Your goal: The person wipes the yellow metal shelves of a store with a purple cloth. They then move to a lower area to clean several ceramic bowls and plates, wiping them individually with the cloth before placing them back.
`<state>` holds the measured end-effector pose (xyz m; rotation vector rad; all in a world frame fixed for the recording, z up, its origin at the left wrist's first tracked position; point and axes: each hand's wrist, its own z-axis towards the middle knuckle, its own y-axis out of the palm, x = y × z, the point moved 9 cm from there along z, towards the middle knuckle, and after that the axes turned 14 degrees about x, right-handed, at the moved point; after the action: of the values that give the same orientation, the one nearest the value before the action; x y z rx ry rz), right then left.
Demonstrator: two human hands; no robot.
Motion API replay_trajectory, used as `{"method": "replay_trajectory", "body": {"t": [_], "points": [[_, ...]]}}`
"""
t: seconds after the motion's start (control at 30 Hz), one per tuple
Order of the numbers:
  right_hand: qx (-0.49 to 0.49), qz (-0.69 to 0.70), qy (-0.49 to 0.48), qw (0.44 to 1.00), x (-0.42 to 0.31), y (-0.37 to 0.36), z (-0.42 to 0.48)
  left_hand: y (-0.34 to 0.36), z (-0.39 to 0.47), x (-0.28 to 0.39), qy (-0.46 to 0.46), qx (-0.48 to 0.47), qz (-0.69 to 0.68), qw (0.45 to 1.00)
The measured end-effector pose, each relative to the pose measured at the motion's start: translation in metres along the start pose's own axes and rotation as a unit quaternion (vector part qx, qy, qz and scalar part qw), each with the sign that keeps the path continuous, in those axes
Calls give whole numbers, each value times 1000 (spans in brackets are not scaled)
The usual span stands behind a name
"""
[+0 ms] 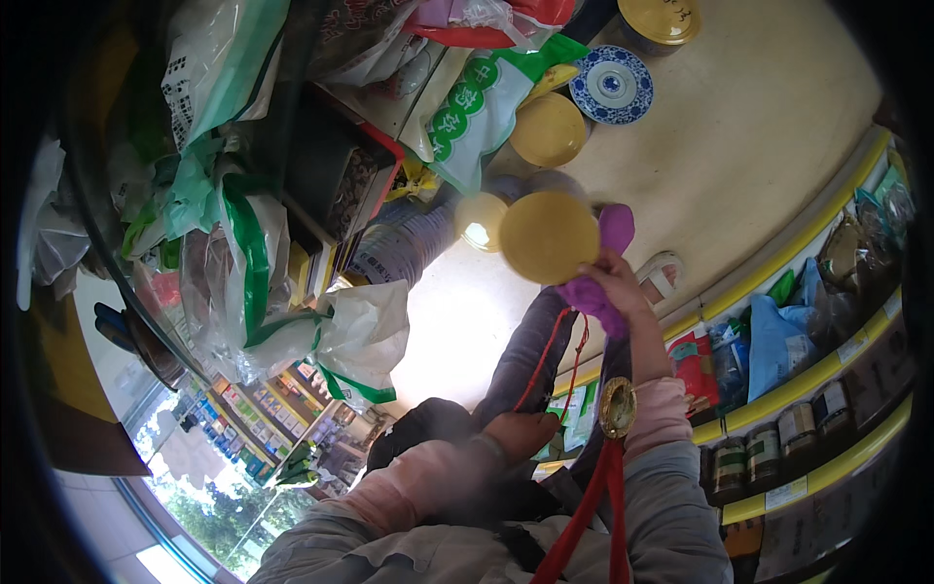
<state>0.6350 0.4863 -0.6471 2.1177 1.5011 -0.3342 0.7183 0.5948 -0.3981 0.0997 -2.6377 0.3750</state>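
Near the middle, my right hand (pixel 620 286) grips the rim of a round yellow lid (pixel 549 237), its thumb on the edge. Purple cloth (pixel 595 303) is bunched under that hand and shows again beyond the lid. Closer to my body, my left hand (pixel 519 438) is curled over my dark trouser leg (pixel 514 365). A thin red cord (pixel 540 363) runs down to this hand on both sides; whether the fingers hold it is hidden. Another yellow lid (pixel 481 221) sits just left of the held one, by stacked tins (pixel 405 244).
A yellow-lidded container (pixel 549 131) and a blue-and-white patterned lid (pixel 611 85) stand on the floor. Knotted plastic bags (pixel 357 336) hang at left. Shelves with packets (pixel 781 336) and jars (pixel 762 449) curve along the right. A gold medallion (pixel 618 409) dangles from my red strap.
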Motion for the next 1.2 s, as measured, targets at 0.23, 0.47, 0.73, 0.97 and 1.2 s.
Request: {"method": "replay_trajectory", "body": {"t": [0.23, 0.47, 0.73, 0.97, 1.2], "points": [[-42, -236, -95, 966, 35, 112, 29, 3, 0, -5, 20, 59, -29, 998], [0, -202, -140, 969, 15, 177, 37, -15, -2, -4, -46, -32, -24, 998], [55, -325, -240, 913, -2, 144, 35, 4, -2, -11, -102, -39, -58, 992], [36, 159, 235, 958, 32, 30, -8, 2, -1, 2, -63, 51, -6, 997], [-95, 228, 278, 928, -11, -44, -121, -19, 3, 22, -39, 197, -7, 980]]}}
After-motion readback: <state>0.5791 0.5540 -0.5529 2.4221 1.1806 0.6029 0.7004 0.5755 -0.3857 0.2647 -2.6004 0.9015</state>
